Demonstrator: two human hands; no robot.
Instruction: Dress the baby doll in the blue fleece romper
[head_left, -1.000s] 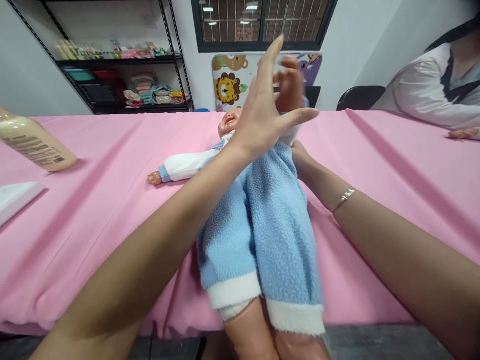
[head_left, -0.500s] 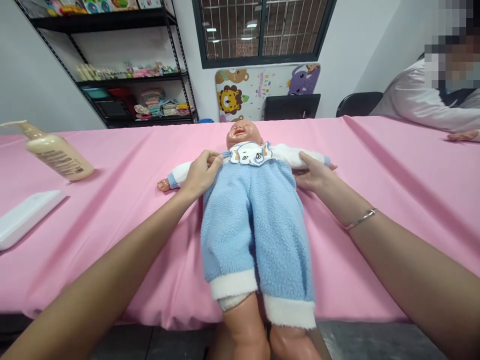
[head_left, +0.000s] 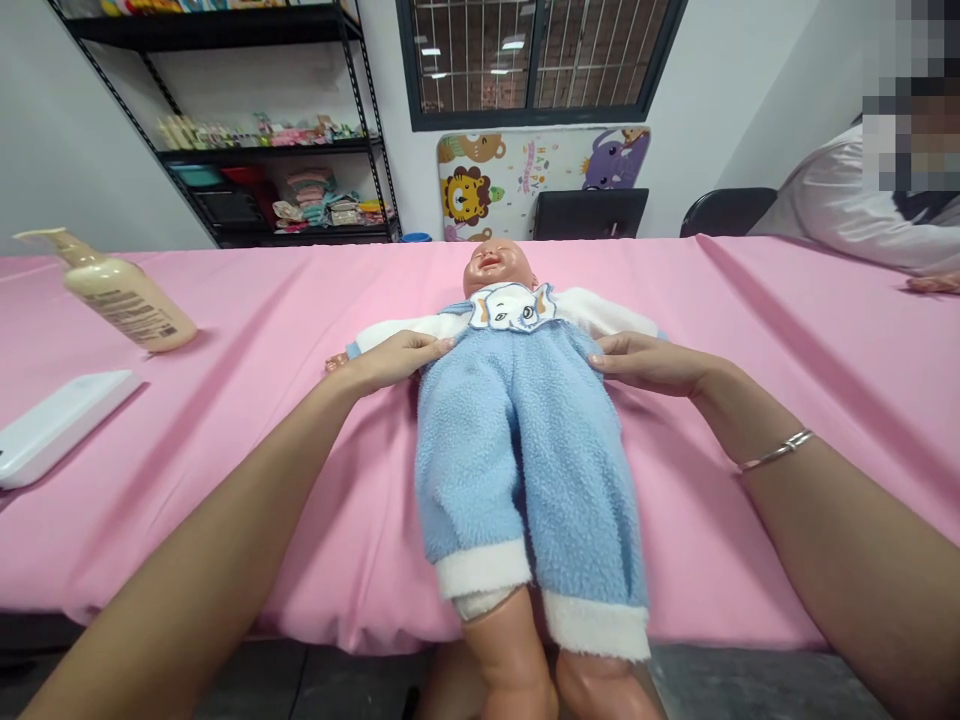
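Note:
A baby doll (head_left: pixel 499 268) lies on its back on the pink-covered table (head_left: pixel 285 300), head away from me, bare legs over the near edge. It wears light blue fleece overalls (head_left: pixel 471 450) with white cuffs, an elephant-face bib (head_left: pixel 512 308) and white sleeves. My left hand (head_left: pixel 397 360) grips the overalls' left side at the waist, thumb on top and fingers partly hidden. On the opposite side, my right hand (head_left: pixel 652 362) holds the fabric below the doll's outstretched arm; some of its fingertips are hidden.
A beige pump bottle (head_left: pixel 135 300) and a white flat case (head_left: pixel 64 425) are on the left. Behind the table stand a black shelf rack (head_left: pixel 270 153) and a dark monitor (head_left: pixel 591 213). A person in a white sleeve (head_left: pixel 847 205) sits at the far right.
My left hand has left the strap beside the bib and moved down to the overalls' side. My right hand has shifted from the doll's sleeve onto the overalls' other side.

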